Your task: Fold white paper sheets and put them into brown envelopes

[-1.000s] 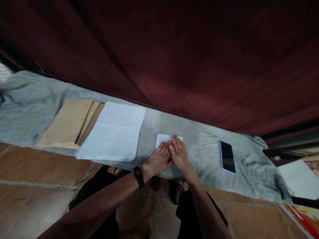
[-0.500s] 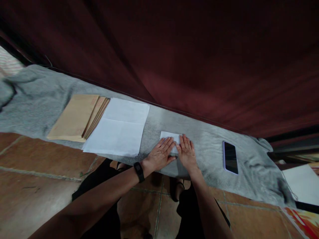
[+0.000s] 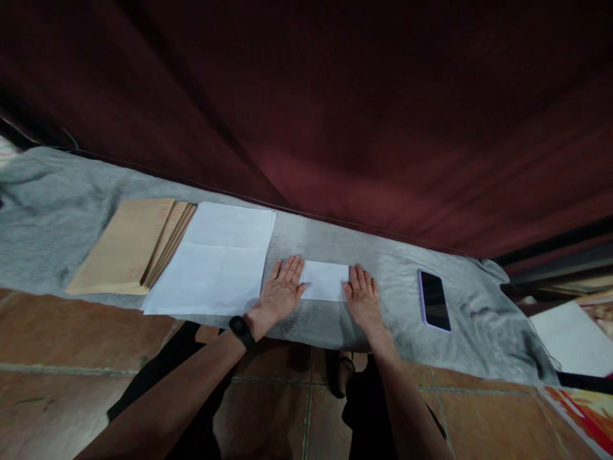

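Observation:
A small folded white paper (image 3: pixel 326 281) lies flat on the grey cloth (image 3: pixel 316 237). My left hand (image 3: pixel 281 289) rests flat at the paper's left end, its fingers stretched out and its thumb on or beside the edge. At the right end lies my right hand (image 3: pixel 363 297), also flat, with the fingers extended and the thumb touching the paper's edge. Neither hand is closed on anything. Left of my left hand is a stack of larger white sheets (image 3: pixel 215 268), the top one with a crease across it.
Several brown envelopes (image 3: pixel 122 246) lie fanned beside the white sheets at the left. A phone (image 3: pixel 435 300) in a purple case lies on the cloth to the right. Behind the cloth-covered surface hangs a dark red curtain (image 3: pixel 306 128). Tiled floor (image 3: pixel 268 409) shows below.
My hands have moved apart, from the middle of the folded paper out to its two ends, uncovering most of it. The camera view has shifted slightly.

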`<state>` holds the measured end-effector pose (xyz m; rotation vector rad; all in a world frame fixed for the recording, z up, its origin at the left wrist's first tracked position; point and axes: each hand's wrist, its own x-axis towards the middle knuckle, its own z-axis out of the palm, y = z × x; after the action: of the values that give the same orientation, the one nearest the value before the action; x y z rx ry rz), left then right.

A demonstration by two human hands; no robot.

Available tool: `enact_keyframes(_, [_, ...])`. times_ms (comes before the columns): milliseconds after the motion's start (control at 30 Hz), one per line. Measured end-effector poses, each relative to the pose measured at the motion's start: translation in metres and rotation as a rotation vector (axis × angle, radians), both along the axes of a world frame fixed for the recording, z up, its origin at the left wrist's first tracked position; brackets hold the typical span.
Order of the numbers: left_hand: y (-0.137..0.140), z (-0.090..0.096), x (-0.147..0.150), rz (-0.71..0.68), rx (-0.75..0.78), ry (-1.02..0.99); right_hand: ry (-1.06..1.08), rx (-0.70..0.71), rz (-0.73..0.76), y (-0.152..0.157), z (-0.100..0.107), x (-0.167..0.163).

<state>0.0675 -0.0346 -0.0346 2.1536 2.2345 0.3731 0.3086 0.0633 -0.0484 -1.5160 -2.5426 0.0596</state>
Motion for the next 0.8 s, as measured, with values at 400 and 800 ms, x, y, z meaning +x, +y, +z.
enact_keyframes(400, [0.001,0.000,0.026,-0.137,0.028,-0.011,0.089,0.036,0.316,-0.033,0.007,-0.048])
enact_keyframes(800, [-0.017,0.052,-0.094,0.421,0.143,0.021,0.093,0.100,0.270,-0.027,-0.007,-0.043])
